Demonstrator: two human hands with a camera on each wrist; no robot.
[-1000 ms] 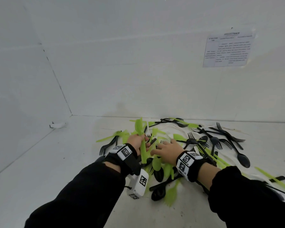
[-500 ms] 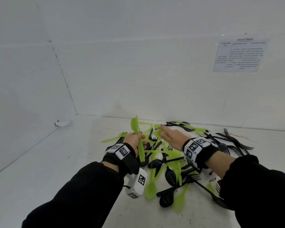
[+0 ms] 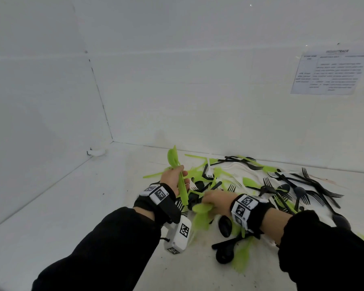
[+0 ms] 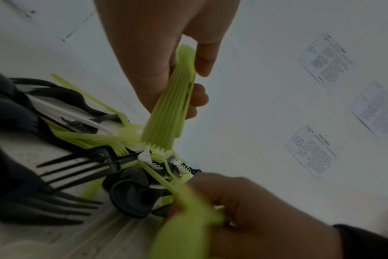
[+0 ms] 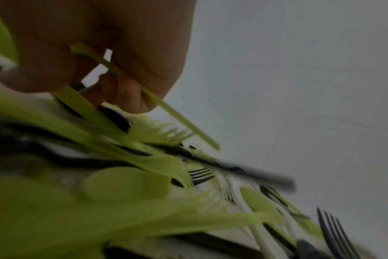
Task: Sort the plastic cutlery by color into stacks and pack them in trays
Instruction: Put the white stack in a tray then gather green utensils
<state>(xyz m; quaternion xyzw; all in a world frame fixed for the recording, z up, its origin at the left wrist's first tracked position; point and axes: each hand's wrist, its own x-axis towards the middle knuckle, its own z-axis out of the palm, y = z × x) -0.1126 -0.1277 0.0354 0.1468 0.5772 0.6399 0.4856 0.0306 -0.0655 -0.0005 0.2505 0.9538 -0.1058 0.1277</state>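
A jumbled pile of green, black and white plastic cutlery [image 3: 250, 181] lies on the white surface. My left hand [image 3: 173, 179] grips an upright stack of green cutlery [image 3: 180, 181], its handles nested tight [image 4: 168, 112] between thumb and fingers. My right hand [image 3: 215, 201] sits low at the pile's near edge, fingers curled round green pieces [image 3: 201, 208]; the right wrist view shows a thin green handle [image 5: 166, 108] running through the fingers. Motion blurs the green pieces under this hand. Black forks [image 3: 315, 190] and black spoons [image 3: 225, 225] lie mixed among them.
White walls close in at the left and the back, meeting at a corner [image 3: 111, 141]. A printed sheet [image 3: 330, 72] hangs on the back wall. A small white object [image 3: 97, 152] lies at the left wall's foot. No trays are in view.
My right hand has dropped from the pile's far side down to its near edge and now holds green pieces. The left hand has kept its green stack upright, barely moving.
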